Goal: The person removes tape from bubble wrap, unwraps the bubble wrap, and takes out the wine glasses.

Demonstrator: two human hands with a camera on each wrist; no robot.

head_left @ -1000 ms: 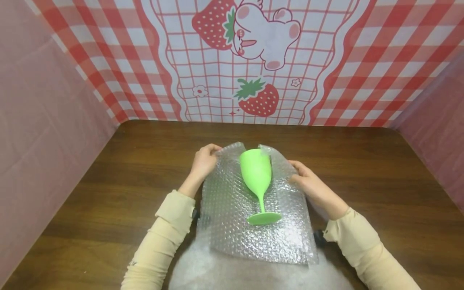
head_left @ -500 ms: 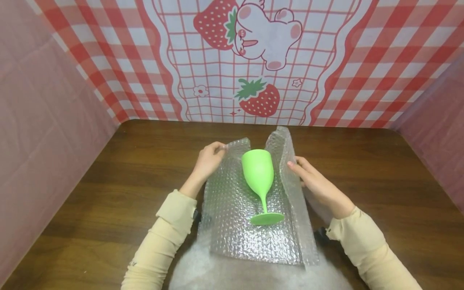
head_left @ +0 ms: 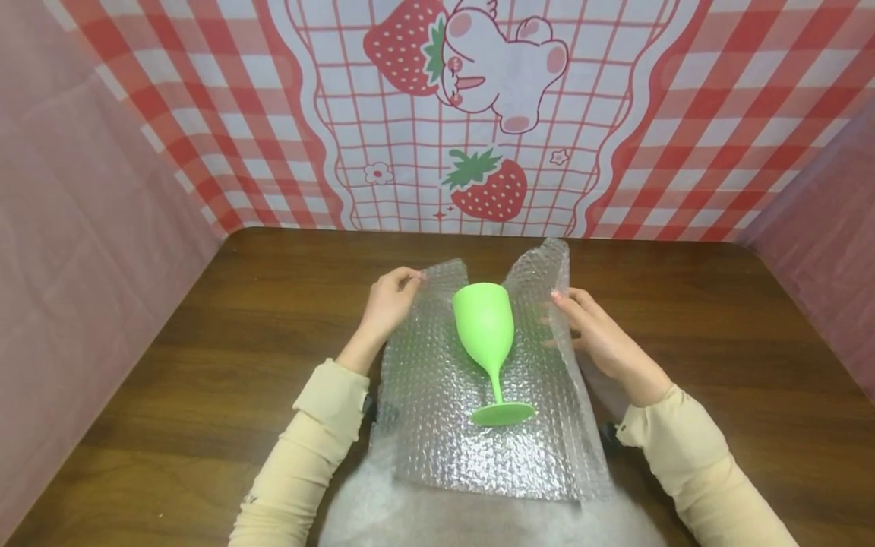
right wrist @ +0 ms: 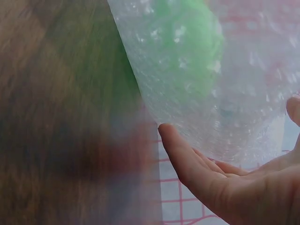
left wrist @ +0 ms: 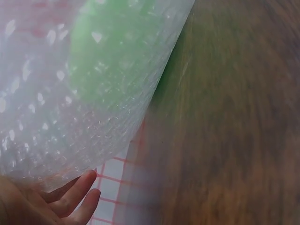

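A bright green goblet (head_left: 484,323) lies on a sheet of clear bubble wrap (head_left: 437,425), its bowl pointing away from me and its foot toward me. My left hand (head_left: 391,304) pinches the wrap's far left corner. At the right side, my right hand (head_left: 604,338) holds up the wrap's raised edge, thumb on the near face and fingers behind, partly seen through the plastic. In both wrist views the goblet is only a green blur behind the wrap. The left hand's fingers (left wrist: 75,197) show below the wrap's edge, and the right hand's fingers (right wrist: 180,152) support it from underneath.
The brown wooden table (head_left: 205,365) spreads to both sides. A red-and-white checked cloth (head_left: 273,152) with strawberries stands behind it, and pink cloth walls (head_left: 89,228) flank it. A pale grey rounded surface (head_left: 478,524) lies at the near edge.
The wrap's right flap has been lifted and drawn outward to the right, away from the goblet. My right hand has shifted slightly right; my left hand has barely moved.
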